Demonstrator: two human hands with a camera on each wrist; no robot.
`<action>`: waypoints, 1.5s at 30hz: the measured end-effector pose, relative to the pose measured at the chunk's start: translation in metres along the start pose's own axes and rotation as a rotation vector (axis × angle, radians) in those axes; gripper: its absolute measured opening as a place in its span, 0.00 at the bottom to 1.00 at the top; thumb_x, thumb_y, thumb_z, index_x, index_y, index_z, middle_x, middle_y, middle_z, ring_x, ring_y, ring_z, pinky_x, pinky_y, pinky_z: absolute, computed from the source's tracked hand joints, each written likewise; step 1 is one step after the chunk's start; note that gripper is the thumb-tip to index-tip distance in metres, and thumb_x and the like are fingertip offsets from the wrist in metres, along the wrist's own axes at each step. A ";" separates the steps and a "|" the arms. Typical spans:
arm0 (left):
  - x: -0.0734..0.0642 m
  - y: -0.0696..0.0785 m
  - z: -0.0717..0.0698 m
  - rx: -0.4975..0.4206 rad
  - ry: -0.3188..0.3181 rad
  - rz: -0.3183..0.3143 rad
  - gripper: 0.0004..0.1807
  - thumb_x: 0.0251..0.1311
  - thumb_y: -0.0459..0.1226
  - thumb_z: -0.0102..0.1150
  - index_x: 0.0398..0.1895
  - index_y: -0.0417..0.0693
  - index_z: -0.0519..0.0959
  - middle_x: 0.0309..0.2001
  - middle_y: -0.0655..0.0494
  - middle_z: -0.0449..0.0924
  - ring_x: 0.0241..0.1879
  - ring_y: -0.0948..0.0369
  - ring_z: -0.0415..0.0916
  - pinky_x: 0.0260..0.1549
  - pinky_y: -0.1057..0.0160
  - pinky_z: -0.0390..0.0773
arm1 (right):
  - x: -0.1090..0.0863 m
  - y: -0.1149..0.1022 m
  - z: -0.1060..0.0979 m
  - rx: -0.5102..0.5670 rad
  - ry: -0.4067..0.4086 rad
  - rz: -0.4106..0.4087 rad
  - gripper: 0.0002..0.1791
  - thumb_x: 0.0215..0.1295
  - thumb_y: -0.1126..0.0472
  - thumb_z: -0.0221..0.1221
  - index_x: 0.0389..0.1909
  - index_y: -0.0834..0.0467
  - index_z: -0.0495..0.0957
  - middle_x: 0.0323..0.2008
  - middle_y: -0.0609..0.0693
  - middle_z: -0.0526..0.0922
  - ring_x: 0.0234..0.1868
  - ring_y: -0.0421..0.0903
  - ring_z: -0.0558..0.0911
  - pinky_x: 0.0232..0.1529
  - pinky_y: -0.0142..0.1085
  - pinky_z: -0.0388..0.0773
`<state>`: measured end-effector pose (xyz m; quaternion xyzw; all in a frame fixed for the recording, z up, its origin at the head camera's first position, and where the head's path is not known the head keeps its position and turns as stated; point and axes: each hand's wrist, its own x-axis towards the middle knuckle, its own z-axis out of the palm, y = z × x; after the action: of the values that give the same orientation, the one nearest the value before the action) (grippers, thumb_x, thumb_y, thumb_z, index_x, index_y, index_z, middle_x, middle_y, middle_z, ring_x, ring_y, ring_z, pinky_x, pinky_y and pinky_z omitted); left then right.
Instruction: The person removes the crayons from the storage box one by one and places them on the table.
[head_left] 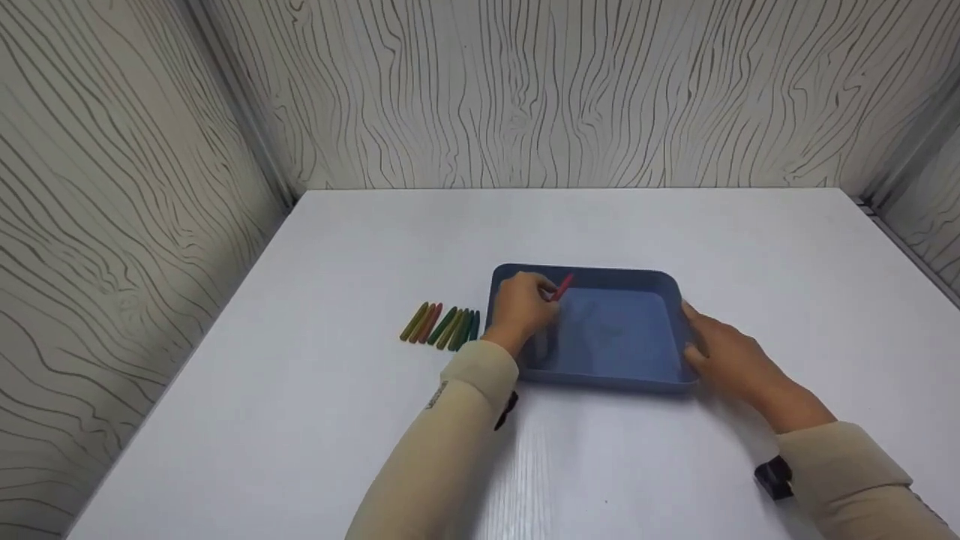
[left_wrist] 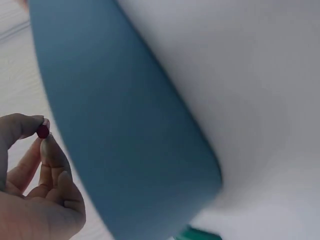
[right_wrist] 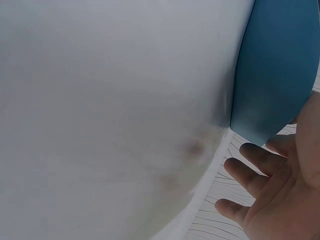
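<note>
Over the left part of a blue rectangular tray [head_left: 611, 330], my left hand [head_left: 523, 306] pinches a red crayon [head_left: 562, 287] between thumb and fingers. The crayon slants up and to the right. In the left wrist view the end of that red crayon [left_wrist: 43, 131] pokes out of the fingertips, beyond the tray wall [left_wrist: 120, 125]. My right hand [head_left: 731, 356] rests against the right side of the tray. The right wrist view has its fingers [right_wrist: 245, 175] spread and fairly straight beside the tray corner [right_wrist: 272, 75].
Left of the tray, a row of several crayons in yellow, orange, red and green [head_left: 439, 326] lies on the white table [head_left: 300, 420]. A green crayon end [left_wrist: 197, 234] peeks out at the bottom of the left wrist view. Wood-patterned panels [head_left: 525, 90] stand behind and at the sides.
</note>
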<state>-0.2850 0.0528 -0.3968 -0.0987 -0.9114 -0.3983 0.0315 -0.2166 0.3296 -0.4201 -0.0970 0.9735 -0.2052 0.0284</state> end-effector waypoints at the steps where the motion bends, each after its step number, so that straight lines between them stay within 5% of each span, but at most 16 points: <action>1: 0.000 -0.002 -0.004 0.008 0.006 -0.002 0.11 0.54 0.32 0.65 0.42 0.43 0.85 0.32 0.54 0.83 0.31 0.60 0.79 0.30 0.64 0.77 | 0.000 0.000 0.000 0.001 -0.001 0.000 0.36 0.68 0.63 0.48 0.72 0.69 0.45 0.66 0.74 0.56 0.64 0.72 0.56 0.60 0.63 0.53; 13: 0.002 -0.040 -0.053 0.003 0.091 -0.050 0.11 0.53 0.32 0.64 0.41 0.41 0.84 0.33 0.51 0.83 0.33 0.57 0.79 0.35 0.60 0.77 | 0.000 0.002 0.001 -0.010 0.006 -0.003 0.36 0.68 0.63 0.48 0.72 0.69 0.45 0.65 0.74 0.56 0.64 0.72 0.56 0.60 0.63 0.53; 28: -0.013 -0.097 -0.096 -0.014 0.123 -0.220 0.13 0.55 0.31 0.61 0.46 0.40 0.83 0.36 0.48 0.79 0.37 0.55 0.75 0.36 0.59 0.78 | 0.002 0.003 0.002 -0.004 -0.003 0.007 0.36 0.68 0.62 0.48 0.72 0.69 0.44 0.66 0.74 0.55 0.65 0.72 0.55 0.60 0.63 0.52; 45: -0.033 -0.142 -0.119 0.055 0.138 -0.275 0.13 0.52 0.30 0.61 0.43 0.37 0.83 0.36 0.46 0.81 0.35 0.53 0.77 0.37 0.56 0.76 | -0.001 0.001 0.000 0.026 -0.020 0.014 0.37 0.69 0.61 0.47 0.73 0.67 0.43 0.67 0.74 0.53 0.65 0.72 0.53 0.61 0.63 0.51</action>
<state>-0.2845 -0.1339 -0.4227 0.0556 -0.9226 -0.3795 0.0420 -0.2162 0.3310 -0.4209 -0.0919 0.9711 -0.2165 0.0410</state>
